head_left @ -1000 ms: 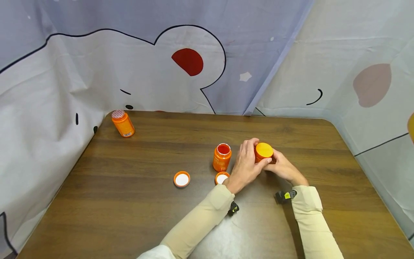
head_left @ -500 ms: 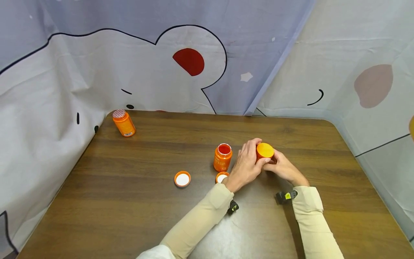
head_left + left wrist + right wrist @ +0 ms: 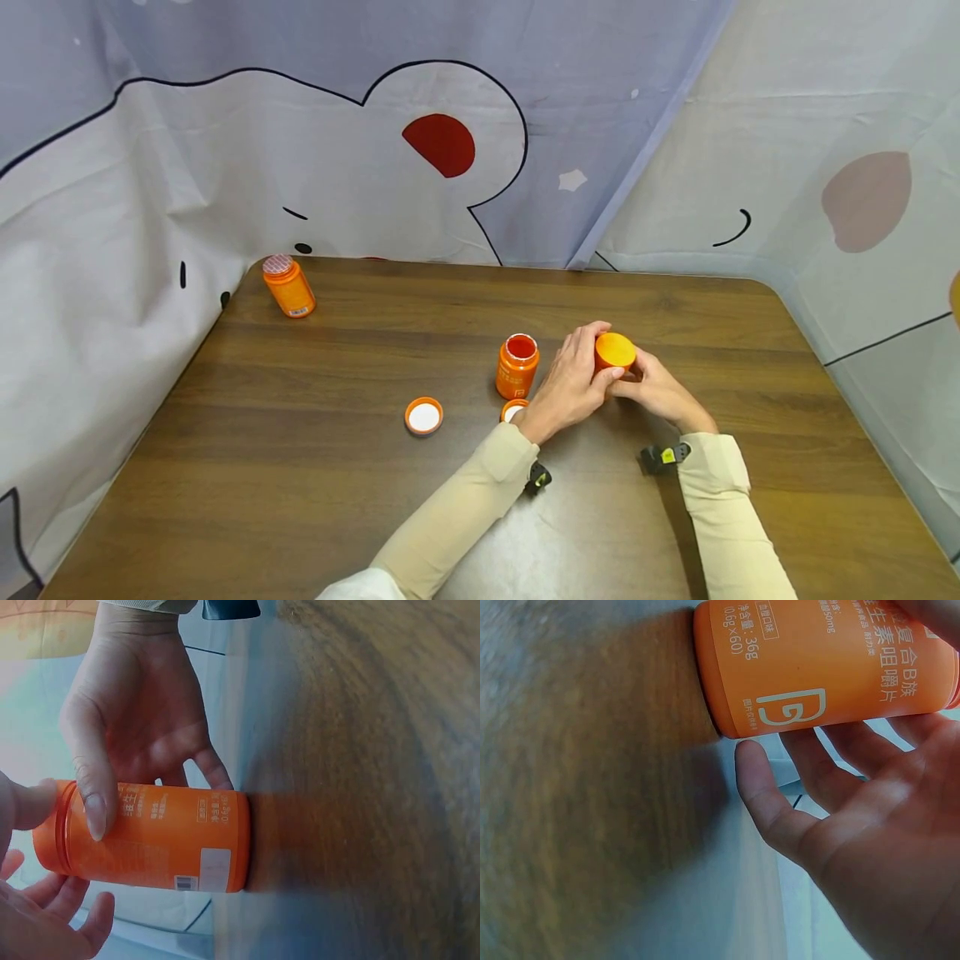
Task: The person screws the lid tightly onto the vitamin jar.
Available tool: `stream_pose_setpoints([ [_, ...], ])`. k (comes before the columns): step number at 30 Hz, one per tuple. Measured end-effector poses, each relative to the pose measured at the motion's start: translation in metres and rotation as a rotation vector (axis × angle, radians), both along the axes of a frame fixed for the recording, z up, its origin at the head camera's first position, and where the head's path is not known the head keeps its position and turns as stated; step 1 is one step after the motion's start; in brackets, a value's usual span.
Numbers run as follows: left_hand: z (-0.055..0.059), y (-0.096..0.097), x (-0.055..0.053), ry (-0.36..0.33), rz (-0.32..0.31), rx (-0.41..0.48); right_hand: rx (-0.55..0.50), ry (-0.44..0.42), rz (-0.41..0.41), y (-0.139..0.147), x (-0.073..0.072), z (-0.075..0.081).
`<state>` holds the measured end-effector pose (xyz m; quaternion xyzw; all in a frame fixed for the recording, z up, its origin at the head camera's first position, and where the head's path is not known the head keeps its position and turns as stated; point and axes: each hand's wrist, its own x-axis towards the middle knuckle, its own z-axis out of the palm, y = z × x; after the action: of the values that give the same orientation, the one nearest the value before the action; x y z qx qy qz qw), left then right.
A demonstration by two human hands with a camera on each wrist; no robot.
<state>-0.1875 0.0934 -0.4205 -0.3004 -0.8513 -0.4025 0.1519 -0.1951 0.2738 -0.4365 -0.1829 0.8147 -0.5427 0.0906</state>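
Saw the orange bottle [image 3: 157, 844] standing upright on the table [image 3: 300, 500], with fingers of left hand [image 3: 570, 383] clamped round its cap [image 3: 615, 349], those of right hand [image 3: 662, 396] round its body. Read its lettering [image 3: 889, 664] only from the wrists; spotted an open bottle [image 3: 516, 372] and two upturned lids [image 3: 424, 417] only from the head.

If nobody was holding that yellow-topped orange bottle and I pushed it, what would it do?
The yellow-topped bottle might tip if pushed up high, since it's upright and taller than it is wide. On its side, it would probably roll, because its body is round. Its smooth-looking sides could feel a bit slippery.
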Motion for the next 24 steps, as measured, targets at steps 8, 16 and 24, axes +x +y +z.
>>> stream_pose_setpoints([
  [8, 0.005, 0.008, 0.009, -0.141, 0.060, 0.165, -0.003, 0.019, 0.008, 0.001, 0.001, -0.001],
  [16, 0.002, 0.015, 0.011, -0.130, 0.185, 0.216, 0.010, 0.013, -0.009, 0.000, 0.000, 0.000],
  [24, -0.001, 0.012, 0.008, -0.094, 0.161, 0.212, -0.011, 0.012, -0.018, -0.002, 0.001, 0.000],
])
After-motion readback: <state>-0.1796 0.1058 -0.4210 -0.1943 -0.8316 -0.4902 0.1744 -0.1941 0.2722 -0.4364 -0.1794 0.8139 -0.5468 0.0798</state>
